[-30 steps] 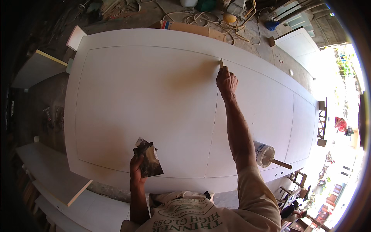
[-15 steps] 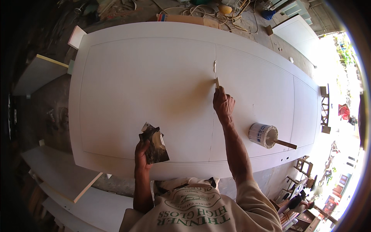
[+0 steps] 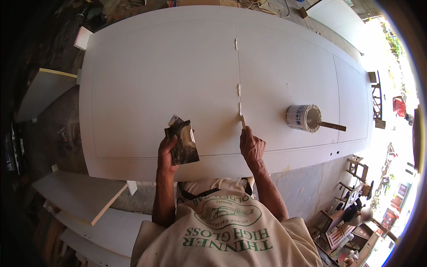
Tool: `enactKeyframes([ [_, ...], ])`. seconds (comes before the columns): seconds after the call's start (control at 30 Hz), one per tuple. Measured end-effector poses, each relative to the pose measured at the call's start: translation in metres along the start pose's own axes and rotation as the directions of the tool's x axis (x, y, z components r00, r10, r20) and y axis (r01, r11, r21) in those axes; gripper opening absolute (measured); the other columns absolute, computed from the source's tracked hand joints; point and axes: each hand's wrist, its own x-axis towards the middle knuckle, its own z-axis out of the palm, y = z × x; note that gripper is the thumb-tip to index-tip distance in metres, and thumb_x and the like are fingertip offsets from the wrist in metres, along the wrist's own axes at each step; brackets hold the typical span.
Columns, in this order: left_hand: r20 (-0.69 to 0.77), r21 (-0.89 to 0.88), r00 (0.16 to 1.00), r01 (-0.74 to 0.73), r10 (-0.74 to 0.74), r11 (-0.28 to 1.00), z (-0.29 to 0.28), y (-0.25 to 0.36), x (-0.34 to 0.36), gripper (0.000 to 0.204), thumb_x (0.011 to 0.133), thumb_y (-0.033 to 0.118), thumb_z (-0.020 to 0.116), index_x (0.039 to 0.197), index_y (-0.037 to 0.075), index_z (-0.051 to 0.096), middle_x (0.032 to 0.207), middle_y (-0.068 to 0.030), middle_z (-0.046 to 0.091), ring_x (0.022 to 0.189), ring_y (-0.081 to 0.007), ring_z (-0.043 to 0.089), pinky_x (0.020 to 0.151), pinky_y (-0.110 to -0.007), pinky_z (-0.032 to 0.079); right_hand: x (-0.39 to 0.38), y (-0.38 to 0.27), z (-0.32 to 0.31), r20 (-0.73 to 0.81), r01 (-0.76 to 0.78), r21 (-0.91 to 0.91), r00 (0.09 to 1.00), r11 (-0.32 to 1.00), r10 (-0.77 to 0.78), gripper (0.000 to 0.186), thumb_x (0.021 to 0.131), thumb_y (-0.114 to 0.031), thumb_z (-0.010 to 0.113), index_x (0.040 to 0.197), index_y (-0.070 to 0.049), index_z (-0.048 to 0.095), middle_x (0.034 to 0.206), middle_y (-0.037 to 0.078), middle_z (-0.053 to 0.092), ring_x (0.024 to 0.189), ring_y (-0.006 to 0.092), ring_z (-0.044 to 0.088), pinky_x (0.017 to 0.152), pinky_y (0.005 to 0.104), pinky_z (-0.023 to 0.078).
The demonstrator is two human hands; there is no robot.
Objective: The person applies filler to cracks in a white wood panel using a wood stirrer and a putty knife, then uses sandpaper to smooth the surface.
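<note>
A large white panel point(image 3: 151, 80), shaped like a door with thin grooves, lies flat in front of me. My left hand point(image 3: 166, 153) is closed on a dark, smeared board point(image 3: 186, 151) carrying pale putty point(image 3: 188, 135), held above the panel's near left part. My right hand point(image 3: 252, 149) grips a narrow putty knife point(image 3: 243, 121), its tip at the groove running across the panel. White dabs of putty point(image 3: 239, 91) sit along that groove, beyond the knife. To the right of my right hand, a putty tin point(image 3: 297, 117) with a wooden stick point(image 3: 332, 126) in it rests on the panel.
More boards point(image 3: 84, 196) are stacked low at the near left, and another panel point(image 3: 22, 95) stands at the far left. A white panel point(image 3: 336, 22) lies beyond the far right edge. Wooden frames point(image 3: 356, 169) and clutter fill the right side, beside bright daylight.
My right hand has drawn the putty knife nearer along the groove, and more putty dabs now show there. The view has shifted, so the panel sits higher. Both hands keep their hold.
</note>
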Motion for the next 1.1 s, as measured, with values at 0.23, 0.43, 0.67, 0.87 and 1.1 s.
enactKeyframes([
  [0.23,0.032,0.021,0.999,0.021,-0.021,1.0,0.006,-0.006,-0.01,0.042,0.101,0.015,0.067,0.138,-0.002,0.057,0.123,-0.0127,0.071,0.109,-0.0238,0.073,0.095,-0.04,0.062,-0.07,-0.015,-0.028,0.046,-0.04,0.057,0.998,0.998,0.038,0.014,0.099,-0.014,0.068,0.111,-0.006,0.067,0.052,0.009,0.058,0.04,0.031,0.057,0.041,0.0422,0.043],
  [0.43,0.051,0.027,0.998,0.023,-0.024,0.999,0.005,-0.014,-0.019,0.044,0.1,0.016,0.068,0.138,-0.002,0.057,0.123,-0.0119,0.071,0.108,-0.0235,0.073,0.095,-0.04,0.062,-0.106,-0.017,-0.045,0.133,-0.055,0.07,0.99,0.996,0.046,0.014,0.099,-0.015,0.068,0.11,-0.006,0.067,0.053,0.01,0.059,0.042,0.0316,0.059,0.042,0.043,0.043],
  [0.67,0.034,-0.007,0.999,0.009,-0.009,1.0,-0.007,-0.022,-0.028,0.043,0.101,0.016,0.067,0.139,-0.002,0.057,0.124,-0.0127,0.071,0.107,-0.0235,0.073,0.094,-0.039,0.062,-0.09,-0.016,-0.068,0.212,-0.067,0.068,0.976,0.995,0.051,0.013,0.098,-0.015,0.068,0.108,-0.006,0.068,0.054,0.012,0.06,0.045,0.0339,0.061,0.043,0.0437,0.045],
  [0.87,0.025,-0.05,1.0,-0.018,0.019,0.999,-0.008,-0.025,-0.035,0.041,0.102,0.016,0.065,0.138,-0.002,0.057,0.124,-0.0133,0.071,0.106,-0.0243,0.074,0.093,-0.04,0.063,-0.015,-0.005,-0.065,0.023,0.02,0.15,0.999,0.988,-0.024,0.013,0.1,-0.014,0.064,0.11,-0.006,0.066,0.055,0.012,0.06,0.046,0.0342,0.062,0.044,0.044,0.046],
  [1.1,-0.036,-0.044,0.998,-0.061,0.059,0.997,-0.016,-0.028,-0.031,0.045,0.101,0.018,0.067,0.139,-0.003,0.055,0.126,-0.0142,0.07,0.109,-0.0261,0.073,0.096,-0.042,0.061,0.116,0.02,0.008,-0.091,0.071,0.108,0.994,0.992,-0.061,0.016,0.102,-0.02,0.063,0.113,-0.009,0.067,0.058,0.014,0.063,0.05,0.0374,0.064,0.046,0.0461,0.048],
])
